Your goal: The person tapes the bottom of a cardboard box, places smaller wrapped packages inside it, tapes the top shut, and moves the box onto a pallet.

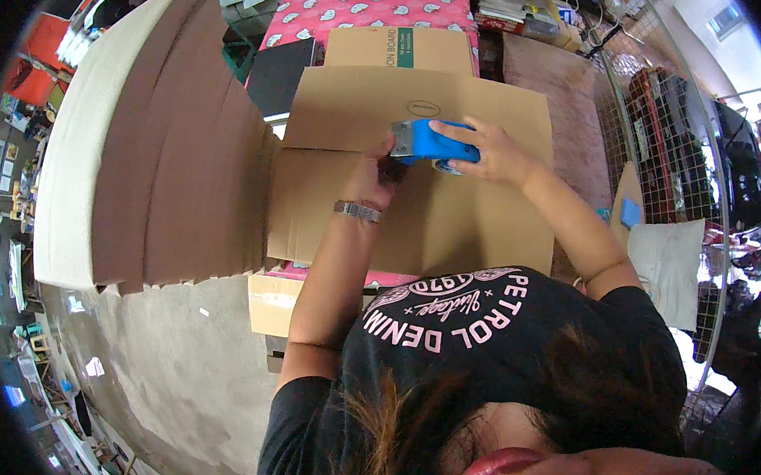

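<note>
A blue hand-held tape dispenser (446, 140) with a pale metal front plate is held over a large flat sheet of brown cardboard (484, 204). My right hand (500, 151) is closed round its right end, with a finger stretched along the top. My left hand (371, 182), with a metal watch on the wrist, is curled at the plate end and grips there. Some of its fingers are hidden in shadow. Part of the tape roll (448, 167) shows under the blue body. The cardboard has fold lines and a small oval mark.
Tall stacked cardboard sheets (181, 154) stand close on the left. Beyond the work lie another printed carton (438, 46), a black flat panel (281, 75) and a pink patterned cover (369, 9). A wire mesh fence (669, 142) runs along the right. Concrete floor (186, 366) shows at lower left.
</note>
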### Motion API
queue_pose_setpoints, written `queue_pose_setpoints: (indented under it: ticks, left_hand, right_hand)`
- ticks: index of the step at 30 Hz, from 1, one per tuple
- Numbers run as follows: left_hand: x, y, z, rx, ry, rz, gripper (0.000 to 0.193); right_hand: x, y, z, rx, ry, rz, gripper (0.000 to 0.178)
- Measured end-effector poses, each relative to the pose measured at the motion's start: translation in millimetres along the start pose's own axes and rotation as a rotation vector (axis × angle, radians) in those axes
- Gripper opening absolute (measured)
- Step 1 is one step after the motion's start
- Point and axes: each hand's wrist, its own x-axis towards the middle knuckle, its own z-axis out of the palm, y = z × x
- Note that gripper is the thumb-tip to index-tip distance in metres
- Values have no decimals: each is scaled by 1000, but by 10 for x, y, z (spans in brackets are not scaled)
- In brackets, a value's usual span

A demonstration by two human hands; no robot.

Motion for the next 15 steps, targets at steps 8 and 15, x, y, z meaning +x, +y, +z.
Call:
queue_pose_setpoints:
  ticks: [8, 15]
  left_hand:
    - [-74, 647, -651, 380, 102, 491, 23]
    - [-34, 1463, -1254, 1407, 881, 841, 26]
  right_hand:
    - [629, -380, 303, -218, -103, -100, 54]
    - [1388, -922, 644, -317, -174, -135, 51]
